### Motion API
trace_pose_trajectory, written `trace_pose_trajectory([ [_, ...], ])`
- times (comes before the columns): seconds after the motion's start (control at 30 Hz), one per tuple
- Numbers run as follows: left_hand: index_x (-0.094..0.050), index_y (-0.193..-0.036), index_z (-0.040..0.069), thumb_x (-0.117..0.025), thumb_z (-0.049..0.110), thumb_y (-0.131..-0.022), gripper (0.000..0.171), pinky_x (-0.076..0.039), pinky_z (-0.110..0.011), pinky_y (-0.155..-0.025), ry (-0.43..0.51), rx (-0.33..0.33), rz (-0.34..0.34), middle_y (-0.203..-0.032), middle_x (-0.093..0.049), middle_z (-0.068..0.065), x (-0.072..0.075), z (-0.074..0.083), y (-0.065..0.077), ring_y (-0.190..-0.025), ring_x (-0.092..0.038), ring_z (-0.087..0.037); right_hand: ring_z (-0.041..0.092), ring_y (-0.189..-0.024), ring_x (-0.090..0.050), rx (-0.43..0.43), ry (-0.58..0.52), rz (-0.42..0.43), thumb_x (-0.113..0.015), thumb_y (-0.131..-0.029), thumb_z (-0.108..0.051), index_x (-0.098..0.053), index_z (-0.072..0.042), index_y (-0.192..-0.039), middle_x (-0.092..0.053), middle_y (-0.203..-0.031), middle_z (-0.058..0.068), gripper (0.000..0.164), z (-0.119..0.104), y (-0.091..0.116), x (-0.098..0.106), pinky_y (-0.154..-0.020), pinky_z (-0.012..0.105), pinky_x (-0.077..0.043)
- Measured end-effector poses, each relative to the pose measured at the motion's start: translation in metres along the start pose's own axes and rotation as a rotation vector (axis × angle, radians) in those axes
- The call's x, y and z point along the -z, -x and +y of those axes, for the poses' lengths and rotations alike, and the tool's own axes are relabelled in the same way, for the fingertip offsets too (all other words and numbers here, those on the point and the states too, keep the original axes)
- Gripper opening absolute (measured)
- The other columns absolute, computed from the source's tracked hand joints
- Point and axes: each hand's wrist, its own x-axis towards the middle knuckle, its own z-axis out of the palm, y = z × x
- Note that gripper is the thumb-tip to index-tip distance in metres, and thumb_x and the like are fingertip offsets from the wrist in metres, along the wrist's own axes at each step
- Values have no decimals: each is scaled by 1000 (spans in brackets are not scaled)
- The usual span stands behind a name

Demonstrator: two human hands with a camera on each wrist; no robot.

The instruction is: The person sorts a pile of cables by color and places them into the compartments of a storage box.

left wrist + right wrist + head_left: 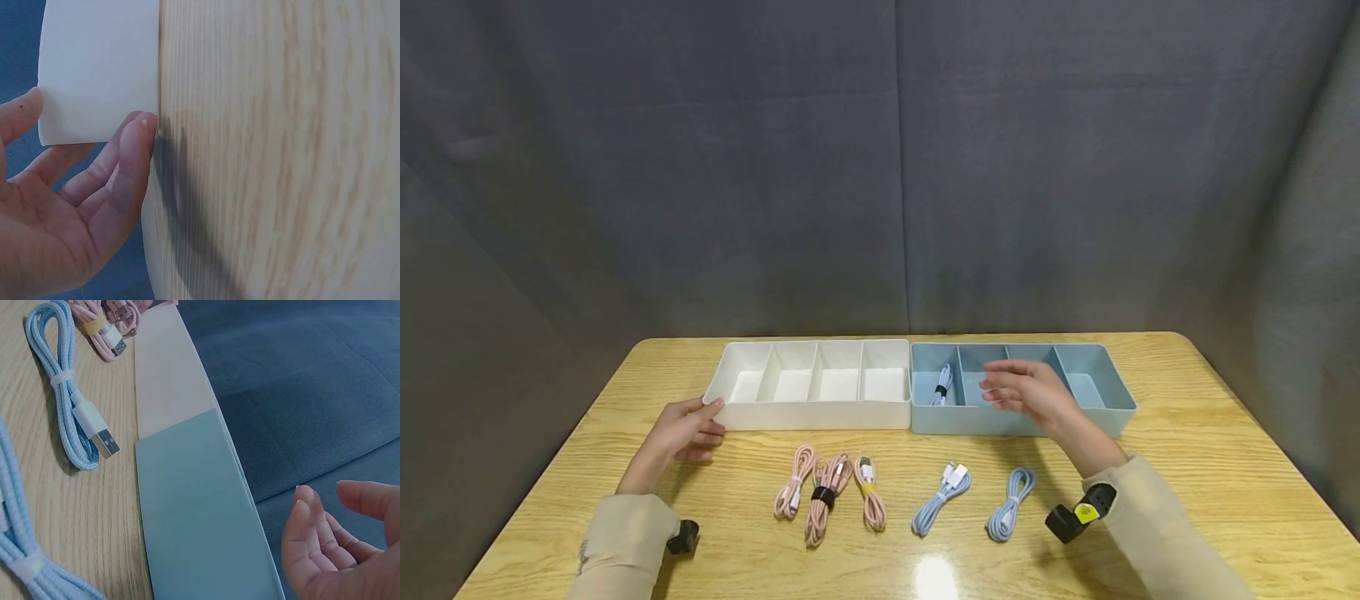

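My left hand (681, 433) holds the near left corner of a white divided box (820, 416). In the left wrist view its thumb (24, 114) lies at the rim, the other fingers bent around the end. Over the blue divided box (970, 422) hovers my right hand (1033, 396), fingers loosely bent and nothing in them. A coiled blue cable (945, 377) with a black strap sits in that box's leftmost compartment. The white box's compartments hold nothing. On the table before the blue box lie two more coiled cables, one light blue (940, 500) and another blue (1011, 504).
Three coiled pink cables lie in front of the white box: one with a white tie (795, 483), one with a black strap (822, 498), one with a yellow tie (870, 498). The boxes stand end to end on the wooden table (737, 550), before a grey curtain (775, 208).
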Motion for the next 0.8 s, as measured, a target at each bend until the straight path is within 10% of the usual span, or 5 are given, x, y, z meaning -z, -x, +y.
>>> trace_pose_trajectory([
  [0.8,-31,-133,-10,-49,39,-93,66,-55,-33,-58,13,8,-3,-84,-61,-10,-1,1,1,-69,-60,-14,11,-72,-62,12,161,-86,-60,-89,-17,-51,11,-116,-65,-84,6,40,9,16,14,-68,29,-54],
])
